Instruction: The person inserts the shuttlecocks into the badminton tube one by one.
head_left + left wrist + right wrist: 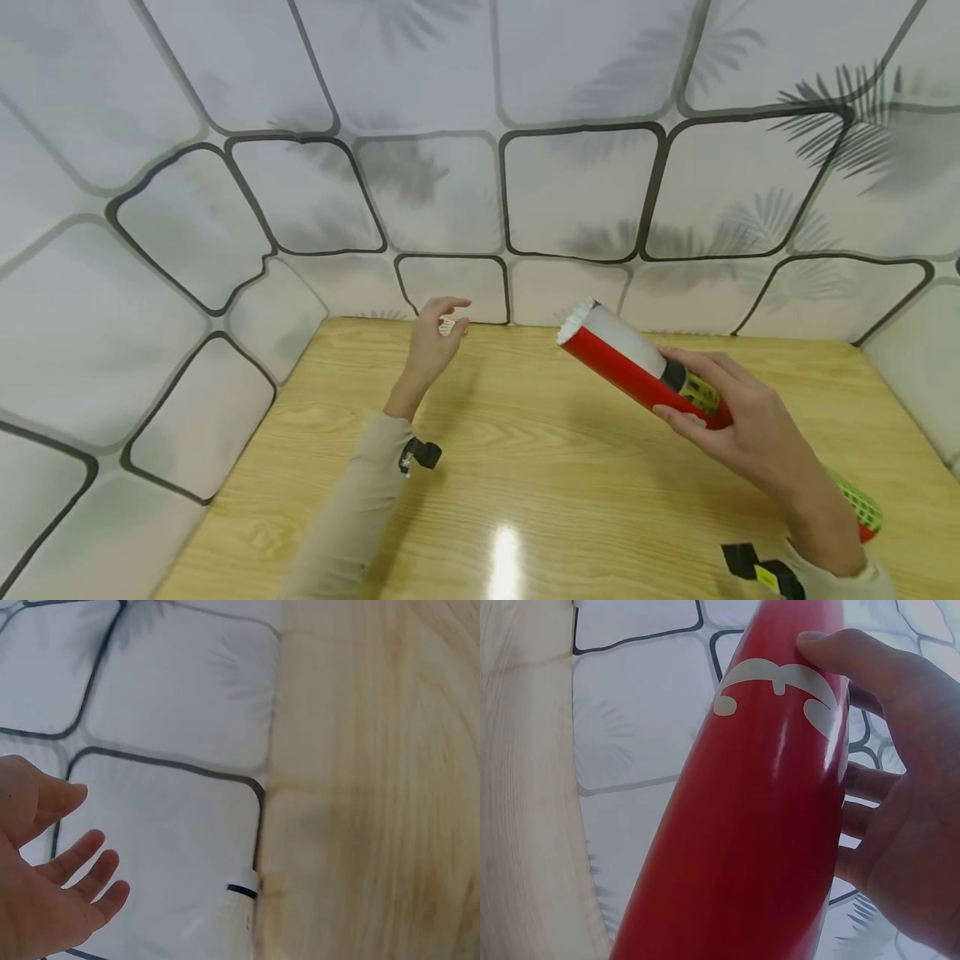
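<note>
My right hand point(738, 412) grips a red and white shuttlecock tube point(622, 354) near its lower end, tilted above the table. White feather edges show at the tube's open upper end. In the right wrist view the thumb and fingers lie around the red tube point(735, 817), which bears a pale curled mark. Towards the table's back edge, my left hand point(435, 337) is held with loosely bent fingers and nothing gripped. A white shuttlecock point(241, 900) with a dark band is near that hand, apart from its fingers in the left wrist view; the hand partly hides it in the head view.
A second tube point(858, 504), green-patterned and red, lies on the right of the wooden table point(465, 467), partly hidden by my right forearm. Pale cloth point(577, 192) with dark outlines and leaf shapes rises behind the table and along its sides.
</note>
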Tool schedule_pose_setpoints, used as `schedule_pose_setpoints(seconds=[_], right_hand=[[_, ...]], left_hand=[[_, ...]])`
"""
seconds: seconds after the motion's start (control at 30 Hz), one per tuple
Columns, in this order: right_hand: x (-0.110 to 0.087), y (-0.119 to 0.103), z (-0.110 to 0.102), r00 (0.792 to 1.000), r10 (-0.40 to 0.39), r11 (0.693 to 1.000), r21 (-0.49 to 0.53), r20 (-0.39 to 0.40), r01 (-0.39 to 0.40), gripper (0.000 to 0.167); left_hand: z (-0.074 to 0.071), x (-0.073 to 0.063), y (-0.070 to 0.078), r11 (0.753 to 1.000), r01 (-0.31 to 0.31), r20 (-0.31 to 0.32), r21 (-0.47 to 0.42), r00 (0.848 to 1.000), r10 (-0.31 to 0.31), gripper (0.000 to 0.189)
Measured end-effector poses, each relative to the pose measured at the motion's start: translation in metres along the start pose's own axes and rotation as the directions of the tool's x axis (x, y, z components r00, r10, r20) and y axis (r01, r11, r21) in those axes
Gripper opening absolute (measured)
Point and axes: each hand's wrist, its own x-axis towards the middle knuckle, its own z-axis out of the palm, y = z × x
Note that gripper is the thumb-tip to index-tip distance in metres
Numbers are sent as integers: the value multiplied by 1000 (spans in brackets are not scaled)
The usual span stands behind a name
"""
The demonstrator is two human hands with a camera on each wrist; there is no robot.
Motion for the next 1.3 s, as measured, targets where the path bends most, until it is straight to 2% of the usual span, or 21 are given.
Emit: schedule_pose_setpoints(seconds=[0.07,0.2,0.37,0.57,0.77,1.0,1.1,1.3], right_hand=[[-1,0,-2,1000,5,1000,1,-4,-5,83],[-2,0,-6,1000,28,1000,3,3,-28,83],[-1,-1,-8,999,44,999,21,19,-45,82],[-1,0,-9,997,68,997,29,27,-69,80],[-3,1,-13,997,70,997,33,16,-70,81],[-3,5,-16,999,47,999,-3,-9,-47,82],[-4,7,-17,999,37,999,-9,-17,-38,83],[-4,9,-19,999,41,999,-4,-21,-41,82]], left_hand=[[0,2,-8,999,17,-20,42,1000,-16,28],[-3,4,-24,990,104,-70,94,993,-98,27],[-9,1,-40,966,233,-104,108,969,-222,33],[-11,-4,-56,935,327,-99,134,944,-316,35],[-5,-1,-64,918,370,-46,145,929,-367,32],[-2,-2,-69,894,441,-19,75,897,-441,26],[-3,-3,-72,899,434,-14,56,901,-434,24],[-4,-1,-76,922,384,-36,48,923,-383,20]])
